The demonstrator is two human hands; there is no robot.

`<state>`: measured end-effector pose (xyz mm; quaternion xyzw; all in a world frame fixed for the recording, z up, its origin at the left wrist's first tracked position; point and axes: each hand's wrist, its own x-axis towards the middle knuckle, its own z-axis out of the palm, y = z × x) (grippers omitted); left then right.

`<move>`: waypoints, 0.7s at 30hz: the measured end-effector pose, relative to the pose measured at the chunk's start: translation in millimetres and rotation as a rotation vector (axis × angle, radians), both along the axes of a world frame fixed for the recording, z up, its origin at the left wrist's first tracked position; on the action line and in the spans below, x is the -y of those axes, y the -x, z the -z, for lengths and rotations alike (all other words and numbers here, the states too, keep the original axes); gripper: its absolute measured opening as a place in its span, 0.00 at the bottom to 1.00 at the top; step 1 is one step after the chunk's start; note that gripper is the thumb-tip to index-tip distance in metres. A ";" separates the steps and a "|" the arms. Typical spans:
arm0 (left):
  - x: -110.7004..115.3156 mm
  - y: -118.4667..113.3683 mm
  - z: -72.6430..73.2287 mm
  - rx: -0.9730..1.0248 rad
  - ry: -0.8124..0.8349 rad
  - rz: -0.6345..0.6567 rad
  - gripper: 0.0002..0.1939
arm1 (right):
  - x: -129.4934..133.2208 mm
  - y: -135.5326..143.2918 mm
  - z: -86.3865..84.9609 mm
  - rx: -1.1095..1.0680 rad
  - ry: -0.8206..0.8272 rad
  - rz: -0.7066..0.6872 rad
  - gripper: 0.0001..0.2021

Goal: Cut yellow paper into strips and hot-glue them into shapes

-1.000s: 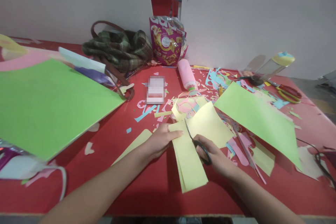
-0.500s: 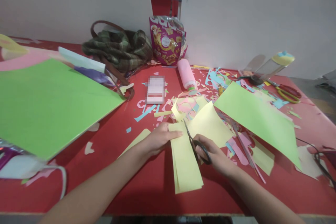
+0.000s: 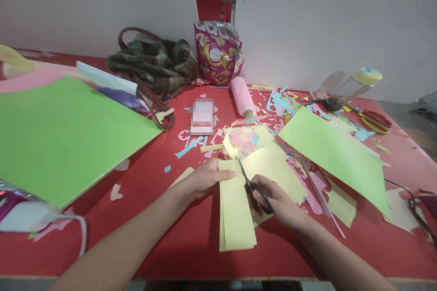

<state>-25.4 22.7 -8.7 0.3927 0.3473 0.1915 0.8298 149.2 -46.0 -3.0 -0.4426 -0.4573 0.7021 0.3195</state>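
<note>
My left hand (image 3: pixel 208 177) pinches the upper left of a folded pale yellow paper strip (image 3: pixel 236 211), its thumb lying across the front. In my right hand (image 3: pixel 269 195) are dark-handled scissors (image 3: pixel 246 176), their blades pointing up and left along the strip's upper right edge. Whether the blades are parted is hard to tell. A wider pale yellow sheet (image 3: pixel 282 168) spreads behind and to the right of the scissors, partly hidden by my right hand. Above the strip, a thin curled yellow offcut (image 3: pixel 229 143) rises.
Green sheets lie left (image 3: pixel 75 132) and right (image 3: pixel 336 150) on the red table (image 3: pixel 191 263). Behind are a pink bottle (image 3: pixel 242 95), a snack bag (image 3: pixel 218 52), a plaid cloth bag (image 3: pixel 157 63), paper scraps, red-yellow scissors (image 3: pixel 375 122) and a clear container (image 3: pixel 357 84).
The lower end of the folded strip has swung left. The yellow sheet behind has dropped lower and flatter toward my right hand. Both hands and the scissors have shifted slightly left.
</note>
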 end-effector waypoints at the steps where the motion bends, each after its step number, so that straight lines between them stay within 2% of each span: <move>1: -0.6 0.6 0.0 -0.010 -0.010 0.005 0.10 | 0.1 -0.1 -0.1 -0.001 0.006 -0.001 0.13; 9: -2.5 1.6 -4.2 -0.058 -0.069 0.054 0.08 | -0.1 -0.4 0.5 -0.020 -0.002 0.000 0.12; 13: -5.6 3.5 -5.8 -0.057 -0.087 0.119 0.08 | 0.3 -0.5 0.4 -0.006 0.000 -0.009 0.11; 21: -16.3 9.7 0.0 0.014 -0.091 0.213 0.06 | 0.8 -0.9 -0.5 0.040 -0.007 -0.039 0.10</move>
